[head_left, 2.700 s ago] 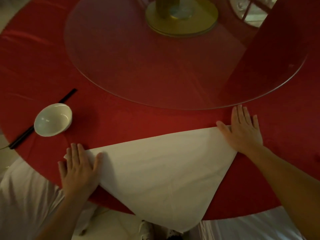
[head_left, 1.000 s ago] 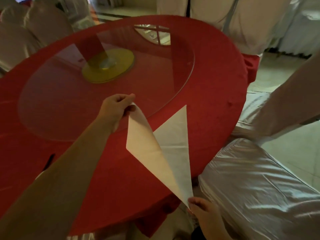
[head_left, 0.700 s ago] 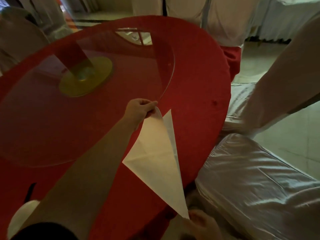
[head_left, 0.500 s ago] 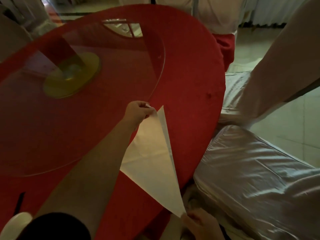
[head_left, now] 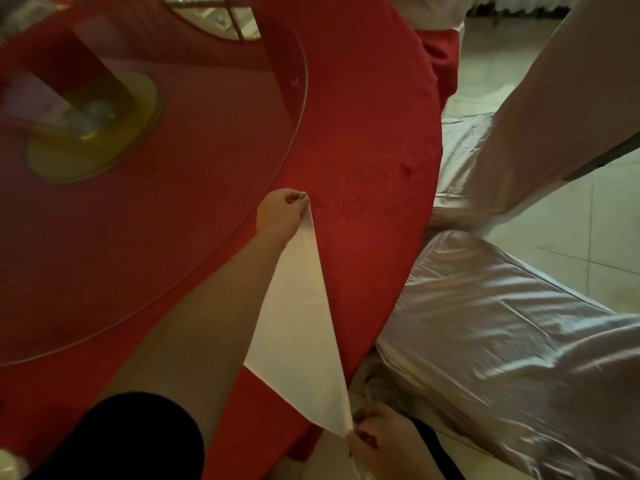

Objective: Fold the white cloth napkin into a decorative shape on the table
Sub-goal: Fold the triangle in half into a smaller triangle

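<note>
The white cloth napkin (head_left: 298, 327) is folded into a long narrow triangle that lies on the red tablecloth (head_left: 363, 140) near the table's right edge. My left hand (head_left: 282, 213) pinches its far tip just past the glass turntable's rim. My right hand (head_left: 384, 441) pinches the near tip, which hangs beyond the table edge. The cloth is pulled taut between both hands. My left forearm covers part of the napkin's left side.
A round glass turntable (head_left: 194, 188) on a gold base (head_left: 93, 129) fills the table's left. Chairs in shiny white covers (head_left: 502, 341) stand close at the right. A white bowl's edge (head_left: 10, 462) shows at the bottom left.
My left hand carried its corner across and down onto the other layer, so the wide triangle is now a narrow one. The view turned right and my right hand moved to the near tip.
</note>
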